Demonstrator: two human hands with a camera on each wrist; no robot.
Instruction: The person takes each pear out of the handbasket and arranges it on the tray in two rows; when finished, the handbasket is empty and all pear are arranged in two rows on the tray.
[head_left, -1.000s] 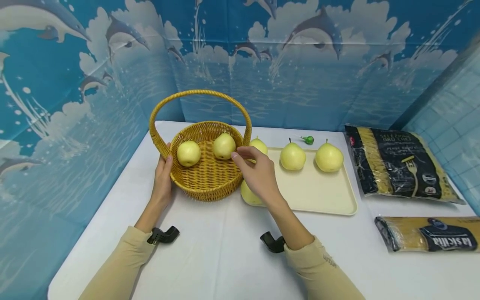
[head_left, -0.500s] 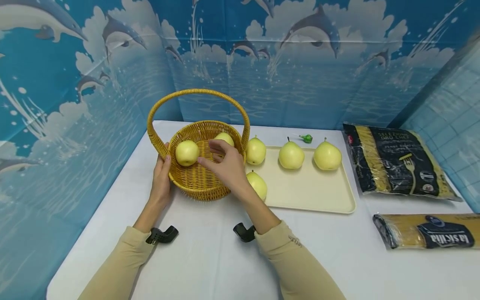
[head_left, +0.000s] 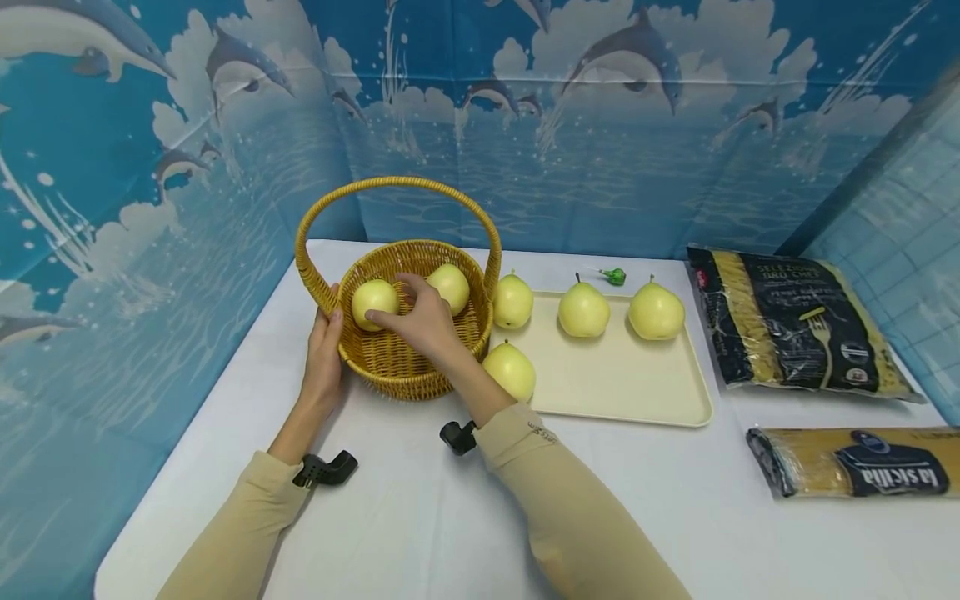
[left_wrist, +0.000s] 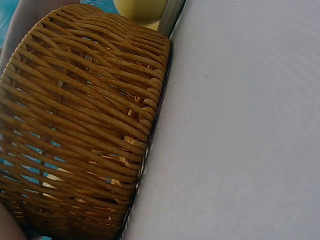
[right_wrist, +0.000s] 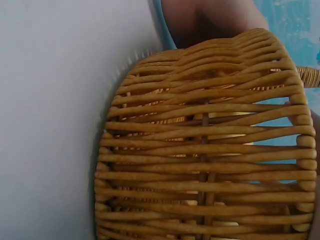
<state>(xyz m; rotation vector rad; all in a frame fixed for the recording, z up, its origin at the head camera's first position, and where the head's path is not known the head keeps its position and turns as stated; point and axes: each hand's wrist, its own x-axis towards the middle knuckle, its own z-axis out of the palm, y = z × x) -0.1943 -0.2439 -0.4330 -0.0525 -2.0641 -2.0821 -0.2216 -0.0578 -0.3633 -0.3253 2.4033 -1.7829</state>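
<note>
In the head view my left hand (head_left: 322, 362) grips the left side of a wicker basket (head_left: 397, 387), its thumb over the rim by the handle's foot. Two pale yellow-green pears lie inside. My right hand (head_left: 423, 321) reaches in over the near right rim, thumb and fingers spread at the left pear (head_left: 373, 298). The thumb tip overlaps that pear's front, and the fingertips are at its upper right. Behind the right hand rests the right pear (head_left: 450, 287). Both wrist views show mostly the woven wall of the basket (left_wrist: 85, 115).
Right of the basket lies a cream tray (head_left: 622, 400) with several pears, among them a near-left pear (head_left: 510, 371). A small green object (head_left: 615, 277) sits behind it. Pasta bags (head_left: 795, 325), (head_left: 862, 462) lie farther right. A dolphin-print curtain (head_left: 480, 167) stands behind the table.
My right hand has moved left from the basket's right rim, past the right pear, to the left pear. The left hand and basket have stayed in place.
</note>
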